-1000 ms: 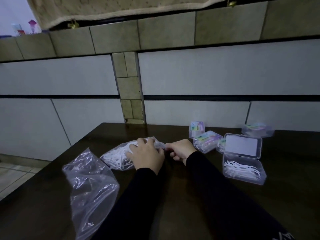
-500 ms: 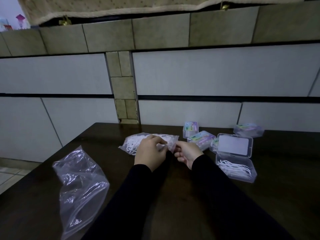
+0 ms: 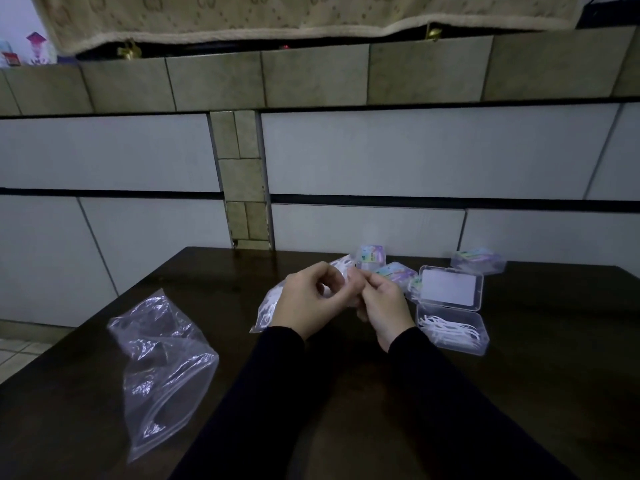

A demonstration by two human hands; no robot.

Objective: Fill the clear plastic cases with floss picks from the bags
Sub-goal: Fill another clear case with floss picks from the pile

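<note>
A clear bag of white floss picks [image 3: 268, 308] is lifted over the dark table, tilted up toward its top edge. My left hand [image 3: 310, 303] and my right hand [image 3: 382, 303] both pinch that top edge, fingers curled, knuckles close together. Most of the bag is hidden behind my left hand. To the right lies an open clear plastic case [image 3: 450, 330] with some white floss picks in its bottom half and its lid [image 3: 450, 287] tipped back.
An empty crumpled clear bag [image 3: 162, 368] lies at the left on the table [image 3: 519, 393]. Three closed cases with coloured labels [image 3: 370, 257] [image 3: 394, 273] [image 3: 479, 260] sit behind the open case. A tiled wall rises just past the table's far edge.
Both hands have raised the bag of picks off the table and tilted it upright. The hands have drawn closer together at its top edge.
</note>
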